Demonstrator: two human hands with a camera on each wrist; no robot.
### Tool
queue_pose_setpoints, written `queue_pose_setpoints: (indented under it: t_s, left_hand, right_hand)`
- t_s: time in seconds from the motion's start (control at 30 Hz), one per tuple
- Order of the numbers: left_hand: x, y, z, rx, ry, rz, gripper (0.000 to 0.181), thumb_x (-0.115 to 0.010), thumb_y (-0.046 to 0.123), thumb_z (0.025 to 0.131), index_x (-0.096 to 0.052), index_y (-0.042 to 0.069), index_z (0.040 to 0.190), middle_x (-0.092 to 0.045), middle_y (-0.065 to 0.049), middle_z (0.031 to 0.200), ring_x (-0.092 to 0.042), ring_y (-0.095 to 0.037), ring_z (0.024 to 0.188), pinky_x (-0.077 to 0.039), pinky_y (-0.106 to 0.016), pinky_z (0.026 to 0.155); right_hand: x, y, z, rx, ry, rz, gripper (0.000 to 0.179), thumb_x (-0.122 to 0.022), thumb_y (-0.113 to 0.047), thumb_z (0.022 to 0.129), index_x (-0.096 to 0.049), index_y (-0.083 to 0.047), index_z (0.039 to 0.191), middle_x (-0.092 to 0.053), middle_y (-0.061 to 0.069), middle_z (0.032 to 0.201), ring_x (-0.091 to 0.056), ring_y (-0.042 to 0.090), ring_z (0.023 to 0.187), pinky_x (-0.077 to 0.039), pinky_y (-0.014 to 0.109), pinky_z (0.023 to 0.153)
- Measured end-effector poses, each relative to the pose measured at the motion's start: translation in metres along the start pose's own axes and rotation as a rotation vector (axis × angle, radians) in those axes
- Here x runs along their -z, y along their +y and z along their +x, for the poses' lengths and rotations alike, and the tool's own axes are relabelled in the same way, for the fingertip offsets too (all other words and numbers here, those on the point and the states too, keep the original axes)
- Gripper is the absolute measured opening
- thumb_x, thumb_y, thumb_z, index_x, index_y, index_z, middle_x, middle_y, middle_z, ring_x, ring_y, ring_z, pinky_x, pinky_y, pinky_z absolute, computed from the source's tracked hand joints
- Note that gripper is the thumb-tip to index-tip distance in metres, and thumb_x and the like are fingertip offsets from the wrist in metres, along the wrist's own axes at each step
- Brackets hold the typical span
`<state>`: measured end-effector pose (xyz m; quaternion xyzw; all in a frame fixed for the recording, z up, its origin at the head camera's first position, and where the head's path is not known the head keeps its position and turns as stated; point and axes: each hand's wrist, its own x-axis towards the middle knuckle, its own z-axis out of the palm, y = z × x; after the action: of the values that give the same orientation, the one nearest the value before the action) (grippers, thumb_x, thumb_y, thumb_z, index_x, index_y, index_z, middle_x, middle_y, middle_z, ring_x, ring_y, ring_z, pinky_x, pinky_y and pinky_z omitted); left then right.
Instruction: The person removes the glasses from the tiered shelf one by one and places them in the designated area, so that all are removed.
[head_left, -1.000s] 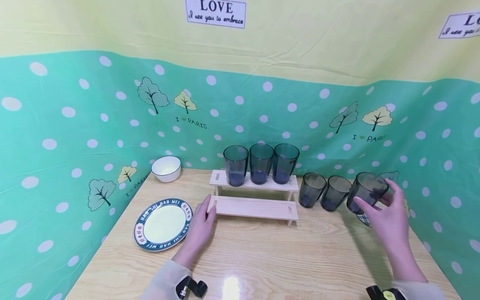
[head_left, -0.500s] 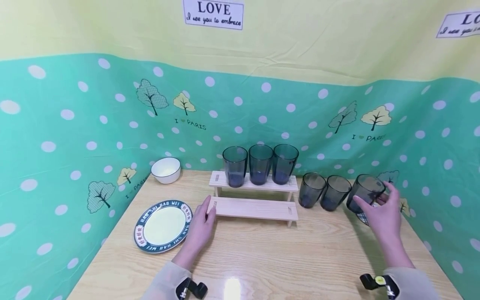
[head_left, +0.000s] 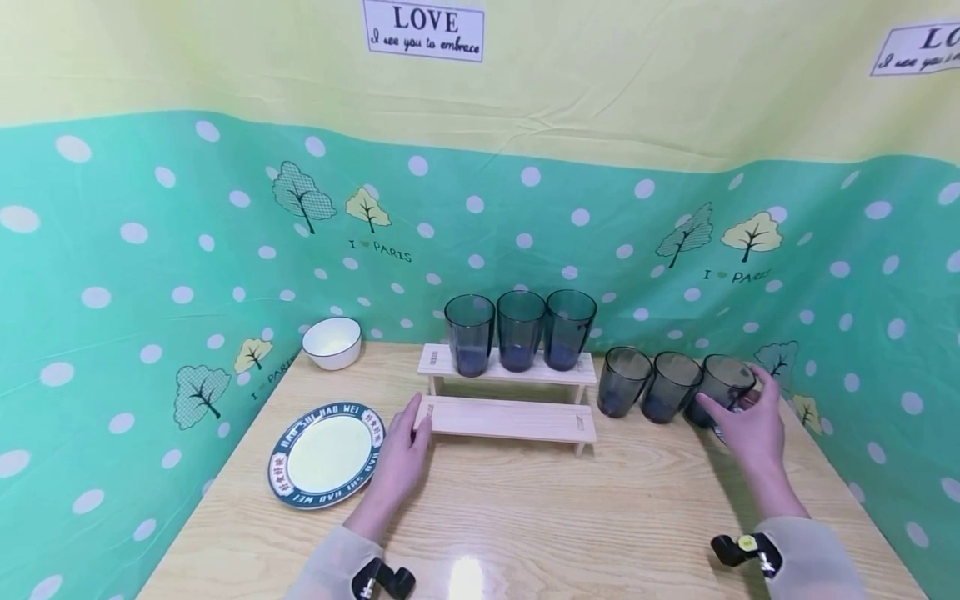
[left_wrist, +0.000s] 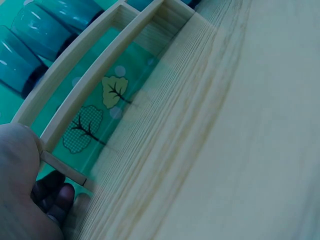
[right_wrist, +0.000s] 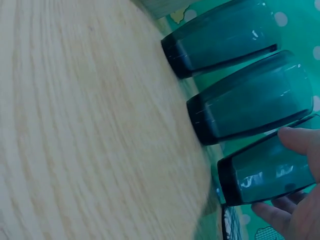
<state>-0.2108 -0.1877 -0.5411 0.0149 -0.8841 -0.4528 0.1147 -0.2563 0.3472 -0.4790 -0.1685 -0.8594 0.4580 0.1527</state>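
Note:
On the right, my right hand (head_left: 753, 433) holds a dark tinted drinking glass (head_left: 722, 385), thumb on the near side and fingers round the far side. The glass stands upright beside two matching glasses (head_left: 671, 387), (head_left: 625, 383) in a row. In the right wrist view the held glass (right_wrist: 270, 175) has its base at the tabletop. My left hand (head_left: 401, 458) grips the left end of a two-tier wooden rack (head_left: 506, 417); the left wrist view has its fingers (left_wrist: 62, 200) curled by the end leg. Three more glasses (head_left: 520, 329) stand on the rack's upper tier.
A blue-rimmed plate (head_left: 327, 455) lies left of my left hand, with a white bowl (head_left: 332, 343) behind it. Partly hidden under my right hand is a dark-rimmed patterned item (right_wrist: 231, 222). A polka-dot curtain (head_left: 525, 200) closes off the back and sides.
My right hand has moved left and slightly down with the glass, bringing it up beside the middle glass of the row. The left hand has stayed at the rack.

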Motion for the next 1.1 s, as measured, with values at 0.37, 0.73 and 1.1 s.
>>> queue_pose_setpoints:
  t_s: [0.37,0.73,1.1]
  left_hand:
    - [0.0,0.004,0.0,-0.003,-0.011,-0.001,0.061,-0.049,0.034,0.119,-0.036,0.005,0.172,-0.06,-0.026,0.149,-0.057,-0.044,0.14,-0.044,-0.063,0.121]
    - [0.001,0.003,0.0,0.02,-0.018,-0.01,0.062,-0.048,0.035,0.119,-0.035,0.007,0.173,-0.058,-0.025,0.152,-0.055,-0.044,0.144,-0.043,-0.062,0.122]
    - [0.001,0.002,0.0,0.013,-0.015,-0.003,0.062,-0.048,0.035,0.119,-0.035,0.006,0.173,-0.058,-0.026,0.152,-0.055,-0.044,0.144,-0.042,-0.062,0.123]
  right_hand:
    - [0.006,0.012,0.003,0.03,0.018,-0.061,0.108,-0.082,-0.041,0.101,-0.011,-0.016,0.177,-0.043,0.038,0.16,-0.048,0.058,0.143,-0.047,0.07,0.104]
    - [0.006,0.012,0.003,0.058,0.015,-0.044,0.106,-0.085,-0.032,0.1,-0.013,-0.012,0.176,-0.042,0.041,0.16,-0.046,0.06,0.143,-0.047,0.072,0.108]
    - [0.003,0.018,0.005,0.042,-0.005,-0.005,0.112,-0.085,-0.039,0.099,-0.008,-0.017,0.177,-0.04,0.041,0.16,-0.048,0.059,0.143,-0.049,0.071,0.106]
